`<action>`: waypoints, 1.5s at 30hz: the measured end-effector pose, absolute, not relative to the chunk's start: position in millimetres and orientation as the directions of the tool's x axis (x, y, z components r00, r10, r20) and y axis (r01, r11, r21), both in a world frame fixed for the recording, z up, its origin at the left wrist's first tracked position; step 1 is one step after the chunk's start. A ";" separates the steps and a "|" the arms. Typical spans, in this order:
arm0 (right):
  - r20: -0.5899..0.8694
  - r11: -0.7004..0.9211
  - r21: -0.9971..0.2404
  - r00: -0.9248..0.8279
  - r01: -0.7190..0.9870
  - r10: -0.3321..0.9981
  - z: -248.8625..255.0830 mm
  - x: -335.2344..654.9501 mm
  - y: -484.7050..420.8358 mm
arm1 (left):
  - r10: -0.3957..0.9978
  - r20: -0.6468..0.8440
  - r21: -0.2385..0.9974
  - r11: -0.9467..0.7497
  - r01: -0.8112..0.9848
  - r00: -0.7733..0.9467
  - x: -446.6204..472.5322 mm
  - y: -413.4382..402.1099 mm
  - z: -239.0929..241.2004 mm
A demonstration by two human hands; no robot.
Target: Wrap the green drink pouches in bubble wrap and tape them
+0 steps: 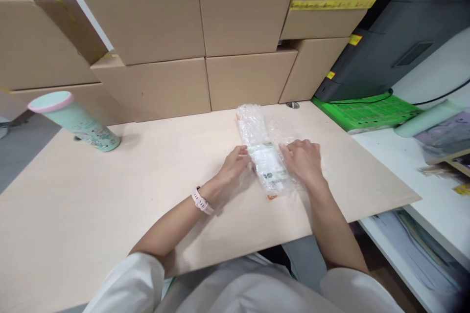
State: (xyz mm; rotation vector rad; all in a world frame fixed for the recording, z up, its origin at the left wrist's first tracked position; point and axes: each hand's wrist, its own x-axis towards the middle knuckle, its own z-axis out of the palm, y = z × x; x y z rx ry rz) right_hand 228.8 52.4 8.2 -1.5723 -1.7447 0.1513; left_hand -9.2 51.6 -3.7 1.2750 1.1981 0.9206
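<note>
A long item with a white and green label, wrapped in clear bubble wrap [265,156], lies on the pale wooden table [147,176], pointing away from me. My left hand [233,162] touches its left side, fingers curled against the wrap; a pale pink watch sits on that wrist. My right hand [303,159] rests flat on the loose bubble wrap at its right side, pressing it down.
A mint green tumbler with a pink rim [75,120] stands at the left of the table. Stacked cardboard boxes [205,34] wall the far edge. A green mat [367,112] and a dark printer [385,44] sit on a white desk at right.
</note>
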 end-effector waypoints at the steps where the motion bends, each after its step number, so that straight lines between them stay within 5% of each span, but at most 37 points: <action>1: 0.394 0.233 -0.578 0.018 0.782 0.919 5.8 224.3 54.5 | 0.967 -0.159 0.986 0.147 0.075 0.200 -7.0 48.9 -3.3; 5: 0.178 0.203 -0.811 -0.100 0.549 0.979 17.3 222.9 52.3 | 0.931 -0.261 0.960 0.279 -0.037 0.254 -5.9 48.8 4.8; 9: 0.191 0.257 -0.951 -0.326 0.174 0.926 42.5 218.0 35.9 | 0.965 -0.255 0.967 0.255 0.005 0.067 -27.9 70.9 14.6; 15: 0.071 0.240 -0.897 -0.415 0.370 0.907 32.5 198.4 35.5 | 0.944 0.189 0.966 -0.130 0.222 -0.270 -71.2 96.1 37.6; 18: 0.109 0.371 -0.758 -0.457 0.537 0.883 19.2 198.2 42.4 | 0.925 0.351 0.903 -0.293 0.315 -0.146 -64.8 86.3 47.6; 21: 0.111 0.417 -0.599 -0.445 0.684 0.889 15.0 206.6 45.0 | 0.903 0.396 0.820 -0.429 0.379 0.166 -42.3 66.4 43.1; 25: 0.030 0.282 -0.445 -0.301 0.850 0.953 17.1 222.9 44.8 | 0.659 0.339 0.420 -0.745 0.518 0.672 -14.4 40.5 22.0; 30: -0.043 0.144 -0.303 -0.165 0.942 0.985 19.6 224.6 45.3 | 0.582 0.309 0.183 -0.812 0.553 0.752 -11.7 35.8 28.4; 35: -0.090 0.099 -0.270 -0.128 0.958 0.988 25.3 224.1 43.9 | 0.719 0.505 0.356 -0.678 0.644 0.478 -48.7 48.1 65.9; 39: -0.102 -0.007 -0.199 -0.013 0.980 0.995 23.8 239.5 46.3 | 0.825 0.507 0.519 -0.524 0.675 0.250 -95.3 42.1 62.5; 42: 0.061 -0.073 -0.140 0.082 0.987 0.995 19.8 240.1 49.4 | 0.897 0.434 0.622 -0.371 0.689 0.090 -125.6 29.4 41.0; 45: 0.279 0.043 -0.244 0.028 0.969 0.960 20.1 217.0 47.1 | 0.972 0.229 0.676 -0.120 0.727 -0.053 -141.2 19.4 22.3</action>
